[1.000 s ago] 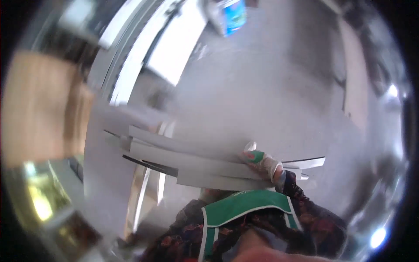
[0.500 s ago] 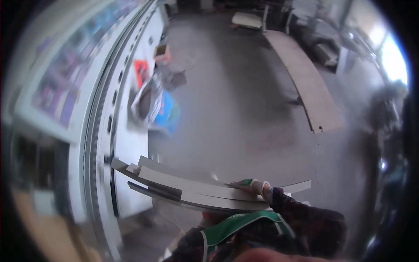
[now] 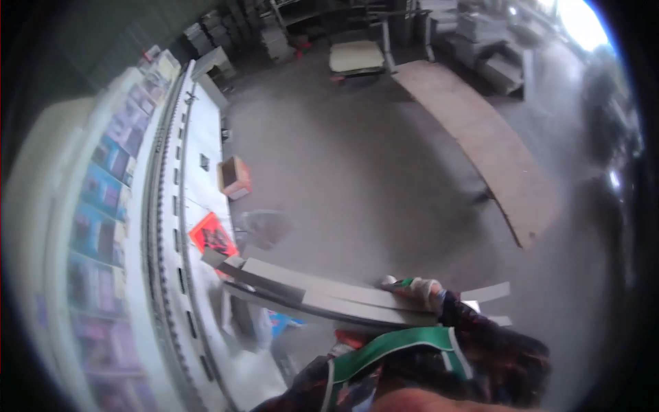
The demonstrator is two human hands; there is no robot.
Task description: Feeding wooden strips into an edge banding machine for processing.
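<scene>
At the bottom of the frame we carry a stack of long grey strips [image 3: 322,292] across our chest, our gloved right hand [image 3: 420,291] clasped over its top near the right end. Our left hand is out of view. We should keep the bundle level, clear of the long white machine [image 3: 185,226] at left. Beyond lie grey floor [image 3: 357,185] and a brown board [image 3: 480,144], upper right.
</scene>
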